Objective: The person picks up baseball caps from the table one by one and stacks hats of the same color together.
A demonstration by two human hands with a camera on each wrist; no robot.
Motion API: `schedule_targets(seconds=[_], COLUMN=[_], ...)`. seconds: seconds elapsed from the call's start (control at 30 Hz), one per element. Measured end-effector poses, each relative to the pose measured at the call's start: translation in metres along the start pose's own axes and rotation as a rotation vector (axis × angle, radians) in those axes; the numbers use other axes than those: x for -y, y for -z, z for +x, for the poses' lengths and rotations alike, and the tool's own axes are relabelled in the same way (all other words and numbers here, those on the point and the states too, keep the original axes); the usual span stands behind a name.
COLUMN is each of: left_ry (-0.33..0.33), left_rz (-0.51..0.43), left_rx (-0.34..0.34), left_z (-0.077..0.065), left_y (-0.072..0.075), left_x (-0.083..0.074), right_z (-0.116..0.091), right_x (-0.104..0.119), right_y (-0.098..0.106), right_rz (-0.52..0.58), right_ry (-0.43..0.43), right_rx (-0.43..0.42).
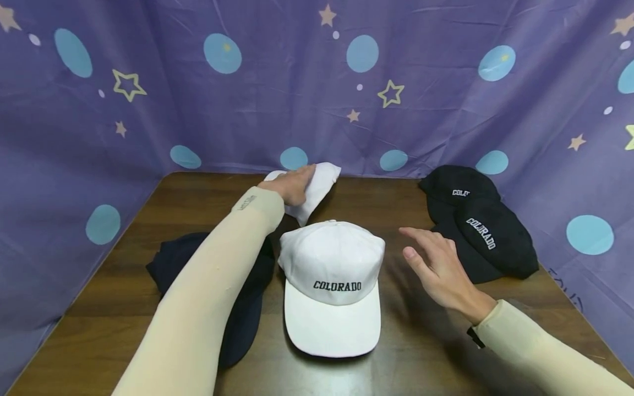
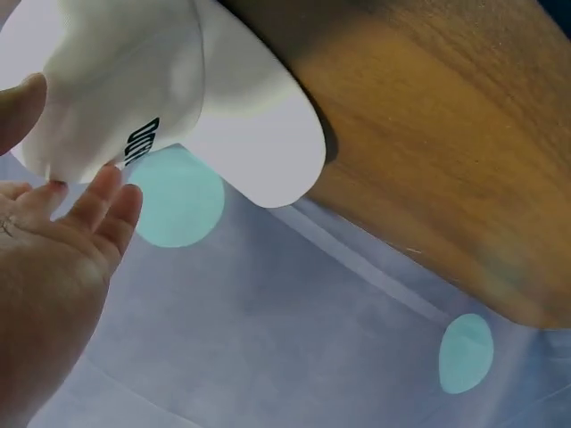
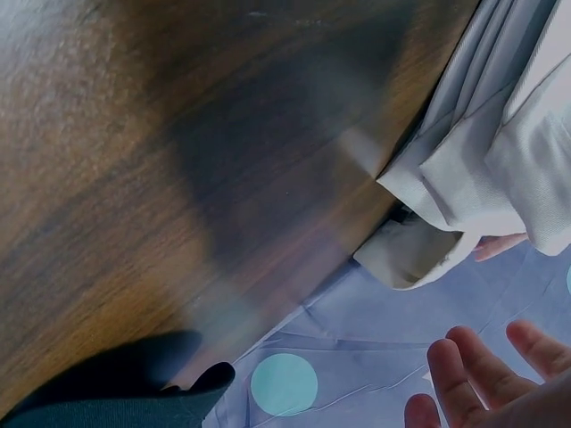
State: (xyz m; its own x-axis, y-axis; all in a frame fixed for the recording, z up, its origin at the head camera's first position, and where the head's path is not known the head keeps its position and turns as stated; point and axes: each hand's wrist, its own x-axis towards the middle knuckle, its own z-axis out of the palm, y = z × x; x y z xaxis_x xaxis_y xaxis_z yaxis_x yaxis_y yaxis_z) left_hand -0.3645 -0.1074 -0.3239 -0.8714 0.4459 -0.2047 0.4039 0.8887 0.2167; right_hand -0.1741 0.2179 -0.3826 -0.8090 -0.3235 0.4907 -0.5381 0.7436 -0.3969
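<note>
White, the far cap (image 1: pixel 322 190) touches my left hand (image 1: pixel 292 184); gripped or not, I cannot tell. My empty right hand (image 1: pixel 446 269) is spread. Work looks midway: black caps (image 1: pixel 510 242) overlap beyond that hand; left of it, the nearer white cap (image 1: pixel 334 258) and navy cap (image 1: pixel 247 319) seem unstacked.

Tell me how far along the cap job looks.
Seemingly done: two black caps overlap at right. In hand: the left hand holds the rear white cap; the right hand hovers empty. Remaining, probably: the rear white cap isn't stacked with the front white cap; the navy headwear, partly hidden by the left sleeve, can't be judged.
</note>
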Motion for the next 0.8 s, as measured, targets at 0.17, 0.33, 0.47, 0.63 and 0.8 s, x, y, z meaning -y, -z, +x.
schedule_targets(seconds=[0.17, 0.33, 0.47, 0.63, 0.8], left_ry=[-0.039, -0.085, -0.101, -0.084, -0.090], left_rz=[0.164, 0.206, 0.107, -0.069, -0.048], left_rx=[-0.045, -0.094, -0.105, -0.059, -0.094], left_z=[-0.001, 0.000, 0.000, 0.001, 0.005], left_y=[0.000, -0.002, -0.002, -0.005, -0.007], left_x=[-0.007, -0.007, -0.003, 0.003, 0.005], right_z=[0.001, 0.000, 0.000, 0.000, 0.000], right_x=[0.000, -0.001, -0.001, 0.000, -0.001], right_y=[0.000, -0.001, -0.002, -0.001, 0.000], right_rz=[0.002, 0.003, 0.002, 0.001, 0.000], right_ry=[-0.008, -0.017, -0.008, -0.007, -0.010], right_rx=[0.003, 0.013, 0.004, -0.002, -0.005])
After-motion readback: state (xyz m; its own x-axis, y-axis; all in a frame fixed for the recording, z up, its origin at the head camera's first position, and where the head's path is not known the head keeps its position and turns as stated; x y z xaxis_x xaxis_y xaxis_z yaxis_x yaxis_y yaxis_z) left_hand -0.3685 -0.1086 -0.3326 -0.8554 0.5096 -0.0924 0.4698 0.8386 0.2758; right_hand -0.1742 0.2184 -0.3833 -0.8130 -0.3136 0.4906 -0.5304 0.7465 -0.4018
